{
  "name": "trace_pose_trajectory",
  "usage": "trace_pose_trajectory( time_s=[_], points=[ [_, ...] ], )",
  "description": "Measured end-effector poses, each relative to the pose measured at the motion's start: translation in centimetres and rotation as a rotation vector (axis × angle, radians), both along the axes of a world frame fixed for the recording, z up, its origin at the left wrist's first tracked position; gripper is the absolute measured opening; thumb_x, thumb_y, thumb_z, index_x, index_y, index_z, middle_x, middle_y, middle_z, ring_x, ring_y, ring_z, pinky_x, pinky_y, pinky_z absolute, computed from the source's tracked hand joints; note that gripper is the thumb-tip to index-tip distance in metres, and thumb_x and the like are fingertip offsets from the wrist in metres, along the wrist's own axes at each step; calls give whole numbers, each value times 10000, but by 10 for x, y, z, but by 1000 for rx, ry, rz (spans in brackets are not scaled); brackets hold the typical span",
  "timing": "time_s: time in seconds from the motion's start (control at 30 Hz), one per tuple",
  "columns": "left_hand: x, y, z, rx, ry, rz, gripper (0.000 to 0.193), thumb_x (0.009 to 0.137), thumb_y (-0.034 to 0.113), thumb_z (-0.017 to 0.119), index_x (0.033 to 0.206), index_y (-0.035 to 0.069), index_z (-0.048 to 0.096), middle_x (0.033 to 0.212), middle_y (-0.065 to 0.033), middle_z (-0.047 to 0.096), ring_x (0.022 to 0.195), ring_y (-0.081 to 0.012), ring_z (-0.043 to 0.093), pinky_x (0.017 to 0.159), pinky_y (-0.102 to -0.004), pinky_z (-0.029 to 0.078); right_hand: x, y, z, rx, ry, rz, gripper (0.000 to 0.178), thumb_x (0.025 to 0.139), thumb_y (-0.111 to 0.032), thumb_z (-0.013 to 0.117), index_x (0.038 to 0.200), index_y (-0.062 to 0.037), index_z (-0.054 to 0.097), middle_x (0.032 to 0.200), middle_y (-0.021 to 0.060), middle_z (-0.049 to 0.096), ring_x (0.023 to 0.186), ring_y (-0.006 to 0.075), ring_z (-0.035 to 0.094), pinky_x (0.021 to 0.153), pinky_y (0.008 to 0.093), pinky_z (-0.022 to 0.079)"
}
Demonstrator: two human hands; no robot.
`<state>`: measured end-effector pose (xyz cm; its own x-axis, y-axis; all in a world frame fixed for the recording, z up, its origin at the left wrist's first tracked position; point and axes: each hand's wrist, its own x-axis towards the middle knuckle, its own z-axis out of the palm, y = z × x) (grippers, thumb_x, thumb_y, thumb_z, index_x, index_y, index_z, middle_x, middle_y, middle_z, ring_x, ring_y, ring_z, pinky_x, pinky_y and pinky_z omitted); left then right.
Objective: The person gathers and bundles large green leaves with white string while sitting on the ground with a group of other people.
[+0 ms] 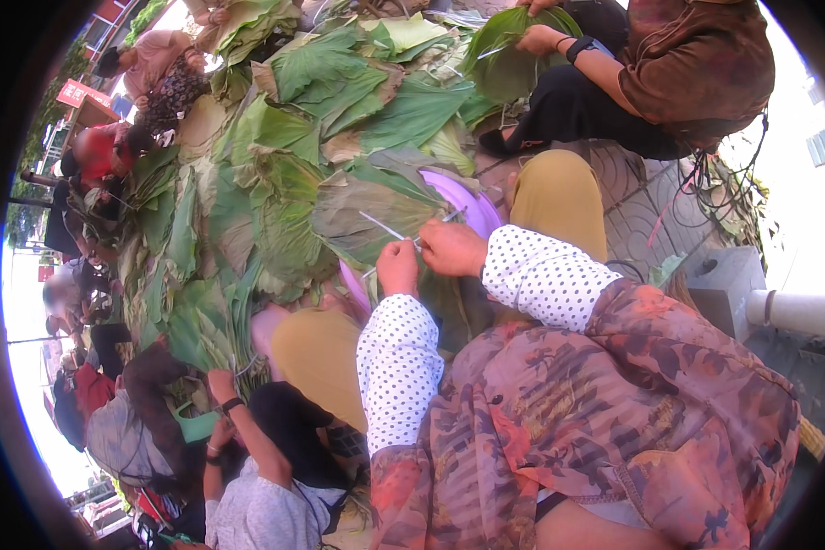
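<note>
- White strip [381, 225], head view, centre of the frame, over a large grey-green leaf [350, 200].
- My left hand [399, 268] and right hand [454, 247] meet there, fingers clamped on the strip.
- Green leaves [280, 147] heap across the upper left.

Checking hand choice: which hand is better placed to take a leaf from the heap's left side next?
Probably the left hand: it is nearer that side of the leaf heap than the right hand, though both are at the pale strip.
</note>
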<state>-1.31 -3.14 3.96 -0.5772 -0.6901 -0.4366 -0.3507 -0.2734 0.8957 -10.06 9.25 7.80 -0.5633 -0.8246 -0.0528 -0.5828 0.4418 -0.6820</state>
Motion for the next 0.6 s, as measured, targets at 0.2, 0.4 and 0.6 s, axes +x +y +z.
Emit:
trace_pose_trajectory(
  time_s=[0.2, 0.4, 0.6],
  points=[
    [4, -7, -19, -142, 3, 59, 169, 872, 149, 682, 837, -16, 663, 749, -58, 654, 650, -130, 555, 625, -298, 474, 2, -2, 2, 14, -17, 13, 242, 843, -208, 571, 920, 7, 648, 1034, 223, 646, 925, 421, 663, 815, 516, 529],
    [3, -19, -39, -292, 23, 89, 151, 891, 153, 683, 891, 6, 645, 738, -38, 626, 518, -97, 500, 472, -267, 418, 1, 0, 1, 48, 1, 31, 247, 837, -204, 574, 931, 12, 651, 1041, 230, 651, 948, 421, 659, 826, 518, 526],
    [-2, -14, -35, -363, 66, 87, 161, 901, 157, 692, 901, 0, 653, 748, -31, 627, 577, -99, 492, 521, -286, 418, -3, 7, 2, 83, 3, 35, 259, 834, -201, 569, 948, 14, 655, 1041, 228, 658, 970, 416, 660, 839, 516, 529]
  ],
)
